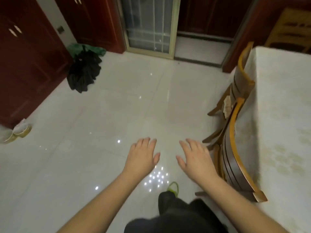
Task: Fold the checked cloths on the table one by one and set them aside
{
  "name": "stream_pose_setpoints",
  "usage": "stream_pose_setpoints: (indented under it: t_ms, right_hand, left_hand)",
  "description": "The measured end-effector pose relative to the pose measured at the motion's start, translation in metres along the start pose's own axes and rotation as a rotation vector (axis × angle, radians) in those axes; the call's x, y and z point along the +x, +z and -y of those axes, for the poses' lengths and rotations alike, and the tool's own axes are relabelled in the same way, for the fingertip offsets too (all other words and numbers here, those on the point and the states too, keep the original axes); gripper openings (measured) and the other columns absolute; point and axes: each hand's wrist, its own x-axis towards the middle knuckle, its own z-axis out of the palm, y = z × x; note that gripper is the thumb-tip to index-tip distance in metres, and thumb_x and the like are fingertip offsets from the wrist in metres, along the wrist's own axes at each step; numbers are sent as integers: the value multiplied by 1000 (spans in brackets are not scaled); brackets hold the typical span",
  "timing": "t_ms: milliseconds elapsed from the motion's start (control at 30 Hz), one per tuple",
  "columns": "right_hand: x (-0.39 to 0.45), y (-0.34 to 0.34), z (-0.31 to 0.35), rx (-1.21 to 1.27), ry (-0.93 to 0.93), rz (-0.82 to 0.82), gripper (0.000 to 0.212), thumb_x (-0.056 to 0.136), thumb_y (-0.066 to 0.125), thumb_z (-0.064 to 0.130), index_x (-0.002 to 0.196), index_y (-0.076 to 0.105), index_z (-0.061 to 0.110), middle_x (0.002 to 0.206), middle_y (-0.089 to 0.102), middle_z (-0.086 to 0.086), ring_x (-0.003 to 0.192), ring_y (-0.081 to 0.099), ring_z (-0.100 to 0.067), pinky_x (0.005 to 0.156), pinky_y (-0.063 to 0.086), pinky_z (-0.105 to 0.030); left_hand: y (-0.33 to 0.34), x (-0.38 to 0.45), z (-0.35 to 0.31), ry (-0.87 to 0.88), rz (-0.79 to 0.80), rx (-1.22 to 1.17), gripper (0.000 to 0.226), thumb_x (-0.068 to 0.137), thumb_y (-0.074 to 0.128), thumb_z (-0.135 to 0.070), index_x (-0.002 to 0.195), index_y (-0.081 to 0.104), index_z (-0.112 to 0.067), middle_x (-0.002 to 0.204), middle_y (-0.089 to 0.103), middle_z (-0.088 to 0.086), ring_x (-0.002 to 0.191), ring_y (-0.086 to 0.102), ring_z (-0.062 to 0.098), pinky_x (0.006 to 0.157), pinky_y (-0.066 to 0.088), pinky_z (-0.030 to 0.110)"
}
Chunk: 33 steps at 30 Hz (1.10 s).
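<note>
My left hand [142,154] and my right hand [196,157] are stretched out side by side over the white tiled floor, palms down, fingers straight and spread, holding nothing. The table [282,118] with a pale patterned cover runs along the right edge of the view, to the right of my right hand. No checked cloth shows anywhere in the frame.
Two wooden chairs [235,148] stand pushed against the table's left side. A black and green heap of fabric [85,69] lies on the floor by dark red cabinets [25,64]. A glass door [148,26] is ahead. Slippers [18,132] sit at the far left.
</note>
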Motion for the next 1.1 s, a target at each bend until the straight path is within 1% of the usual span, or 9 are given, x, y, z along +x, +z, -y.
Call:
stream_pose_setpoints:
  t_ms: [133,200,367,500,633,800,900,1000,1100]
  right_hand:
    - [64,-18,-28,23,33,-33,54,83,67,42,129,58,14,126,61,-11,114,58,-29,95,47,-44]
    - [99,-31,-44,24,41,-53,54,83,67,43,128,59,15,126,61,-10,114,58,-29,94,47,-43]
    - [177,-46,-72,35,66,-39,55,93,51,46,140,46,18,142,48,-8,130,44,-26,107,34,-41]
    - [232,-48,-90,58,117,-54,55,93,49,46,141,44,19,144,46,-7,131,43,-26,108,33,-40]
    - [294,-45,-108,38,199,-35,56,94,47,46,143,42,19,146,44,-8,133,40,-26,108,31,-40]
    - [371,-52,-128,-1,335,-39,56,94,47,46,142,42,18,145,44,-9,132,39,-27,108,30,-41]
    - [405,-62,-140,-9,433,-72,54,92,51,46,138,48,17,139,50,-8,128,45,-27,104,36,-43]
    - [427,-70,-159,-9,520,-88,53,90,53,47,134,52,18,135,54,-7,124,49,-27,100,40,-43]
    - [440,-81,-184,-17,618,-97,50,89,53,48,130,54,21,132,55,-6,122,51,-27,98,43,-43]
  left_hand:
    - [-18,79,-7,33,-27,30,55,83,37,-47,119,62,-14,109,66,5,97,63,26,75,53,37]
    - [-28,120,-10,39,-42,47,55,83,37,-47,118,63,-14,108,66,5,97,64,25,75,53,37]
    - [-42,204,-13,57,-28,37,54,83,37,-47,118,62,-14,109,66,3,99,62,24,75,52,37]
    - [-40,273,-5,125,-17,49,55,84,36,-49,120,62,-15,111,66,4,101,62,23,77,52,37]
    - [-38,355,4,194,-15,39,55,84,36,-49,120,62,-15,112,66,4,101,63,23,77,52,37]
    - [-47,458,16,313,14,9,56,84,36,-49,120,62,-14,113,65,4,102,62,24,77,51,38]
    - [-57,508,14,420,21,22,55,83,37,-48,118,63,-15,112,66,5,101,63,25,77,52,38]
    - [-63,556,1,521,42,29,55,85,35,-50,119,62,-16,114,65,4,103,62,25,79,51,38]
    - [-65,596,-29,612,67,29,55,87,34,-51,120,62,-16,116,65,4,104,61,25,80,51,38]
